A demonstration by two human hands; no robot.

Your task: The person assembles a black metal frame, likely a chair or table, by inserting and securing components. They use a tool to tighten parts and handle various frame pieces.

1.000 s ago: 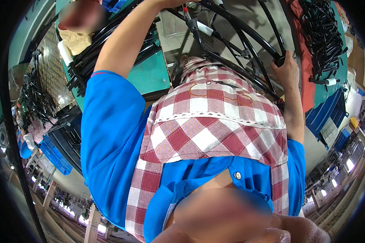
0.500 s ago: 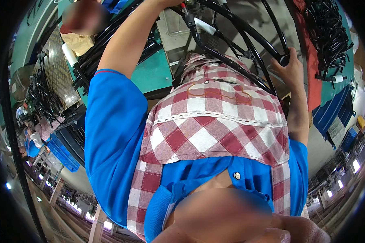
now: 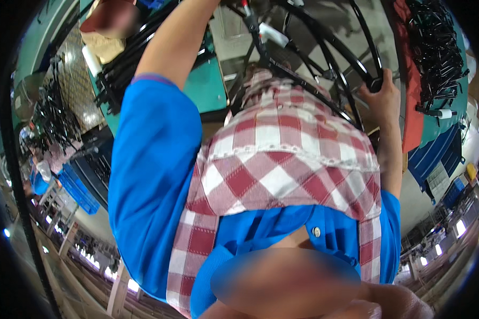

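A black tubular frame (image 3: 351, 61) of bent, glossy tubes stands in front of my body, with a white sleeve (image 3: 273, 34) around one tube. My right hand (image 3: 384, 100) is wrapped round the frame's right end, at a dark joint where tubes meet. Up toward the top edge reaches my left forearm (image 3: 178, 40), close to the frame's left side and a small red piece (image 3: 245, 4). The left hand itself is cut off by the picture's edge, so its fingers are hidden. The frame's far part also runs out of view.
On the left, a green table (image 3: 205, 85) carries a pile of black tubes (image 3: 127, 66). A red-edged table (image 3: 411, 125) on the right holds many black metal parts (image 3: 436, 58). Blue crates (image 3: 79, 189) stand at the lower left. Another person (image 3: 109, 18) is at the upper left.
The view has shifted slightly, and the frame sits a little lower and further right. My left hand has slipped past the top edge. My right hand keeps its hold on the frame.
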